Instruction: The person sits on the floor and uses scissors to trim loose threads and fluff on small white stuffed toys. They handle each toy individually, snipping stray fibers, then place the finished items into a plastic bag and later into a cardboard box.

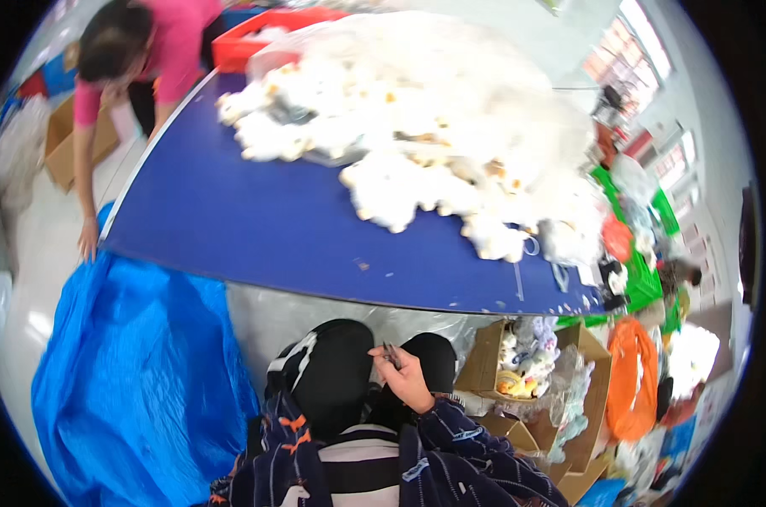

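On the far and right parts of the desk (256, 220), a blue top with pale scraps near its front edge: a big heap of white plush toys (400, 182), partly under clear plastic, whites washed out by glare. Off the desk's near left corner: blue sheet (146, 363), crumpled, hanging down toward the floor. Left of the desk: co-worker (138, 51) in pink, bent over, one hand (88, 239) at the sheet's top edge; contact hard to tell. Below the desk's right front: open box (600, 372), smaller plush toys (526, 363) inside, mixed colours. Past the desk's right end: green crates (646, 286); nearer, below that end, an orange bag (632, 380). At the desk's far left corner: red crate (235, 52). In front of the desk, over the seated person's knees: right hand (410, 384), fingers closed around a small dark tool (391, 355), kind unclear, tip toward the desk, well short of the toys. Left hand out of sight below the desk's front edge; state of its fingers can't be told.
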A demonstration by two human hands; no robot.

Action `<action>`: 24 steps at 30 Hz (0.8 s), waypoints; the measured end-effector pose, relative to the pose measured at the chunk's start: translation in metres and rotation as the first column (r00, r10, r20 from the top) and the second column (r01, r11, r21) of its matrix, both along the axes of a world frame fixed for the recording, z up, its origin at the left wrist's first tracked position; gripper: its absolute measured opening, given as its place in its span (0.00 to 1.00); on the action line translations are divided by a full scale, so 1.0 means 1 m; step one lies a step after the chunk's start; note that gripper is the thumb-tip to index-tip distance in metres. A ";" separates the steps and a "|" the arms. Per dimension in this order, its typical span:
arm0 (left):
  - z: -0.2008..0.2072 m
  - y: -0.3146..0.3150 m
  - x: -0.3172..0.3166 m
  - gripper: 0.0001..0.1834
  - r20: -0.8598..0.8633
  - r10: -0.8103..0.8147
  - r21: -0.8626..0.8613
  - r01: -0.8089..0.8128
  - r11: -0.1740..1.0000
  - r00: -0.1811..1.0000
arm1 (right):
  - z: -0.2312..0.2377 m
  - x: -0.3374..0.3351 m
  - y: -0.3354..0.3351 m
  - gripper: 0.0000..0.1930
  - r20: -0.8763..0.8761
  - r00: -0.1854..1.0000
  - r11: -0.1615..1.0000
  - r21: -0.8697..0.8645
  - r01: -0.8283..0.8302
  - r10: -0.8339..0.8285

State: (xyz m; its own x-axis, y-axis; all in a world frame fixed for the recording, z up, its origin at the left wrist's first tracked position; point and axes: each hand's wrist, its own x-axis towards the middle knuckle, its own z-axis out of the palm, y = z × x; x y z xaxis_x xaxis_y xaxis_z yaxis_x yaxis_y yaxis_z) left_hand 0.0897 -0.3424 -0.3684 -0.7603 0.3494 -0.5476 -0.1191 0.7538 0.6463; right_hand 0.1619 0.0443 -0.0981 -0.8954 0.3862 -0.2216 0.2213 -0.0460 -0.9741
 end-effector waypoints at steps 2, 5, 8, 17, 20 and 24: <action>0.007 0.015 -0.013 0.14 -0.041 -0.110 -0.051 0.108 0.993 0.993 | 0.022 0.006 0.019 0.10 -0.082 0.995 0.985 0.153 0.077 -0.065; 0.018 0.014 -0.016 0.14 -0.089 -0.335 -0.158 0.319 0.934 0.938 | 0.057 0.019 0.055 0.10 -0.209 0.966 0.862 0.451 0.233 -0.152; 0.035 -0.001 0.010 0.13 -0.123 -0.552 -0.260 0.510 0.820 0.825 | 0.089 0.004 0.100 0.12 -0.432 0.873 0.781 0.456 0.427 -0.225; -0.023 0.001 -0.035 0.29 -0.305 -0.152 -0.117 0.121 0.986 0.940 | 0.078 -0.025 0.221 0.24 -0.341 0.905 0.192 0.899 0.393 -0.255; -0.046 0.010 -0.008 0.28 0.017 -0.203 -0.211 0.202 0.956 0.979 | 0.081 -0.026 0.223 0.27 -0.258 0.937 0.187 0.934 0.305 -0.237; -0.051 0.031 0.016 0.23 0.087 -0.352 0.076 0.346 0.935 0.932 | 0.095 -0.025 0.222 0.27 -0.139 0.961 0.230 0.954 0.195 -0.238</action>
